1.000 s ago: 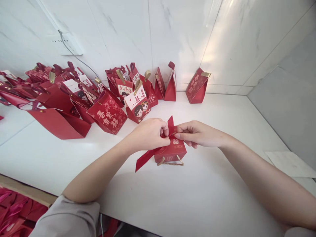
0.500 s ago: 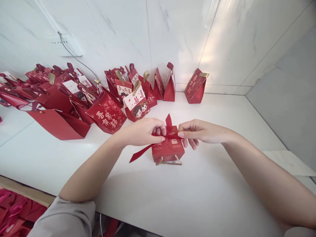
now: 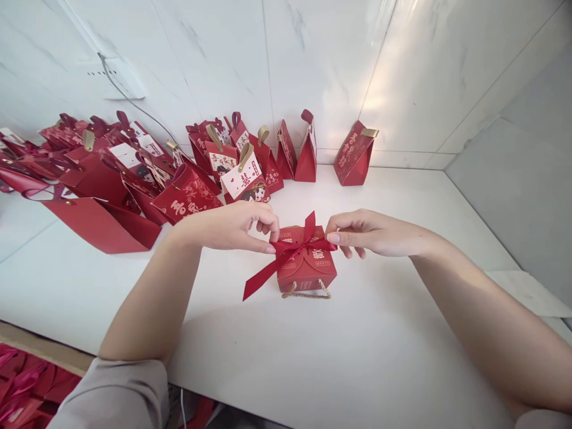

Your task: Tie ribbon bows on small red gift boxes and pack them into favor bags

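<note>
A small red gift box [image 3: 307, 274] with gold print and twisted rope handles sits on the white table. Across its top runs a red ribbon [image 3: 303, 245] tied in a bow, one tail pointing up and the other hanging over the left side. My left hand [image 3: 257, 229] pinches the bow's left loop between thumb and fingers. On the other side, my right hand [image 3: 353, 233] grips the right loop the same way. Behind my left hand stands a white-and-red paper box [image 3: 241, 180] with a gold strap.
Several red gift boxes [image 3: 102, 226] crowd the left and back of the white table [image 3: 357, 345]. One red box [image 3: 355, 156] stands alone by the tiled wall. A grey cable [image 3: 134, 104] runs down from a socket. Lower left, a carton [image 3: 36, 387] holds red items.
My hands have drawn apart, the left one moving further left, and the bow's loops are pulled wider with the knot now showing. The box has barely shifted.
</note>
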Available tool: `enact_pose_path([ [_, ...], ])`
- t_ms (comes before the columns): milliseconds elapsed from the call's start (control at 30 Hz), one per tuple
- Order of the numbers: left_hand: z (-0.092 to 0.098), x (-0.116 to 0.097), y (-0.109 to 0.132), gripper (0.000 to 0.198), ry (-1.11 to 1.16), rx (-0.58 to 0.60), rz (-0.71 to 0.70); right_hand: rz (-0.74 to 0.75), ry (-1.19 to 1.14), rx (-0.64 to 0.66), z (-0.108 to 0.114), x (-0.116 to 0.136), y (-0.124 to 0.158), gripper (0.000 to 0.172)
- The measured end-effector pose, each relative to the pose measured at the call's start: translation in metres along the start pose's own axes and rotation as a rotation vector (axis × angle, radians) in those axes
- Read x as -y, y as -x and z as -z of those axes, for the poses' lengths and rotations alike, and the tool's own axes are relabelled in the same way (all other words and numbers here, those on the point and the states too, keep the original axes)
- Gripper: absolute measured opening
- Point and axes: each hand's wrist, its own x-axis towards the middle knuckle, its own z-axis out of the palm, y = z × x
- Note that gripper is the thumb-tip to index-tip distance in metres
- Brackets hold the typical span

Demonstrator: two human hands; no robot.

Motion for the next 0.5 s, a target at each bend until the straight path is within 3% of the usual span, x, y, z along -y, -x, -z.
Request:
enact_pose_path([
  [233, -0.0018, 0.0047, -0.0049, 0.036, 0.048, 0.159, -0.013, 0.088, 0.013, 0.002, -0.005, -0.0012, -0.0015, 0.039],
  [500, -0.0034, 0.0067, -0.0088, 0.034, 0.109, 0.151, 0.059, 0.119, 0.071, -0.067, -0.0092, -0.0028, -0.0044, 0.034],
])
